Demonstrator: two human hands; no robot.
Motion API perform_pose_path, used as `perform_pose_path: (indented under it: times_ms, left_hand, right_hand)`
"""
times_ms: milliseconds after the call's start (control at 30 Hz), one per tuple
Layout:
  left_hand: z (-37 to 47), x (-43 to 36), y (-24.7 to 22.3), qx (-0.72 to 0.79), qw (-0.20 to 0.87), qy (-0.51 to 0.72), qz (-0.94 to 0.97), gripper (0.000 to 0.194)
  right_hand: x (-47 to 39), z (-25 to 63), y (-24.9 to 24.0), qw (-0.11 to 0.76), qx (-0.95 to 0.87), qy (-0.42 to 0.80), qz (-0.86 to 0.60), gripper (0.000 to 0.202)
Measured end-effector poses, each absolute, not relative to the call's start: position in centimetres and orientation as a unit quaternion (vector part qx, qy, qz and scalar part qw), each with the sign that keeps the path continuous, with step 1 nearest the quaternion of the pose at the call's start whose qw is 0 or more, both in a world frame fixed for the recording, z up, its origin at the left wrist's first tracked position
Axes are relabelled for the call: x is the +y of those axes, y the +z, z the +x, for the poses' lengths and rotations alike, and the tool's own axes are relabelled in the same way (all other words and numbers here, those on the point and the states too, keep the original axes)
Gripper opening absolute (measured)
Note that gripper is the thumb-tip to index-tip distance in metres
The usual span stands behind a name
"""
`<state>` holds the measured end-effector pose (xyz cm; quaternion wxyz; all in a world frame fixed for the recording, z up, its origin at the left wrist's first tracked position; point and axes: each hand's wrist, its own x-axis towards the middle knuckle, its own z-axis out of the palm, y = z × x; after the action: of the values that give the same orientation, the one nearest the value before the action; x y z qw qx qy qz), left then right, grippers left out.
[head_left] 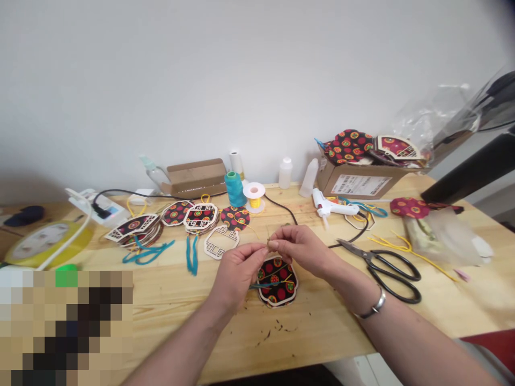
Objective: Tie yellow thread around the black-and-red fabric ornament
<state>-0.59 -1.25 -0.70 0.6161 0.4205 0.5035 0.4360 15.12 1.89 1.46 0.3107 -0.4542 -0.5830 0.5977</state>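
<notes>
Plain pale wall (257, 80) behind; wooden tabletop (169, 316) in front of it, carrying materials along its far side. Both hands at the near middle, brought together: left hand (238, 271) and right hand (304, 250) meet at the fingertips, thumb and forefinger of each pinched closed on a small strand-like item (269, 242). Its exact nature is too small to make out. Silver bracelet (374, 305) on right wrist.

Fabric-covered piece (277, 293), dark with red and orange print and a pale rim, lies flat on the tabletop just below the hands, its upper part partly covered by them. Teal and yellow cord ends lie across it. Dark scraps (265, 335) scattered on the near side of the piece.

Left of the hands: bare lattice frame (221, 244), printed fabric disc (229, 217), lattice ornament (201, 217) with teal tassel, fan-shaped stack (137, 229). Beyond: teal thread cone (234, 188) just beside white spool (254, 202) wound with yellow.

Right: black-handled scissors (378, 265), blades slightly parted, near the right forearm; white glue gun (333, 208) farther back; yellow cord (408, 246); cardboard box (358, 181) filled with printed pieces.
</notes>
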Motion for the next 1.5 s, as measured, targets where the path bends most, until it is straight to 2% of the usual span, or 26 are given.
perform_pose_path:
  times_ms: [200, 433, 533, 700, 833, 900, 967, 1067, 1133, 1200, 1367, 1500]
  left_hand:
    - [-0.5, -1.2, -0.5, 0.502, 0.621, 0.424, 0.427, 0.028]
    - [-0.6, -1.3, -0.1, 0.502, 0.609, 0.426, 0.443, 0.025]
    - [-0.8, -1.2, 0.1, 0.539, 0.549, 0.431, 0.472, 0.023]
    - [-1.2, -0.8, 0.1, 0.573, 0.370, 0.459, 0.570, 0.014]
    - [-1.1, -1.3, -0.3, 0.534, 0.294, 0.485, 0.627, 0.010]
    - [-0.9, -1.6, -0.6, 0.490, 0.305, 0.492, 0.652, 0.007]
    - [-0.6, -1.9, -1.1, 0.467, 0.323, 0.466, 0.679, 0.008]
    - [-0.4, -2.1, -1.6, 0.469, 0.325, 0.424, 0.703, 0.011]
    - [-0.4, -2.1, -1.7, 0.472, 0.336, 0.410, 0.705, 0.012]
    - [-0.4, -2.1, -1.5, 0.462, 0.360, 0.413, 0.697, 0.011]
    - [-0.5, -2.2, -0.2, 0.455, 0.464, 0.482, 0.588, 0.003]
    - [-0.4, -2.1, 0.5, 0.433, 0.562, 0.491, 0.506, 0.027]
  right_hand:
    - [2.1, 15.1, 1.0, 0.328, -0.591, 0.565, -0.472, 0.014]
    - [2.0, 15.2, 1.3, 0.308, -0.656, 0.502, -0.472, 0.014]
    - [2.1, 15.3, 1.4, 0.311, -0.687, 0.442, -0.485, 0.015]
    - [2.1, 15.4, 1.4, 0.317, -0.710, 0.346, -0.525, 0.014]
    - [2.1, 15.3, 1.3, 0.296, -0.721, 0.261, -0.570, 0.014]
    - [2.1, 15.3, 1.1, 0.315, -0.709, 0.264, -0.573, 0.014]
    - [2.0, 15.2, 0.9, 0.353, -0.681, 0.319, -0.556, 0.015]
    - [1.9, 14.9, 0.8, 0.399, -0.589, 0.493, -0.500, 0.013]
    - [1.7, 14.7, 1.0, 0.403, -0.517, 0.610, -0.446, 0.017]
    - [1.6, 14.7, 1.2, 0.392, -0.485, 0.672, -0.400, 0.024]
    - [1.7, 14.9, 1.3, 0.376, -0.536, 0.637, -0.407, 0.029]
    - [1.6, 14.9, 0.9, 0.358, -0.586, 0.578, -0.441, 0.023]
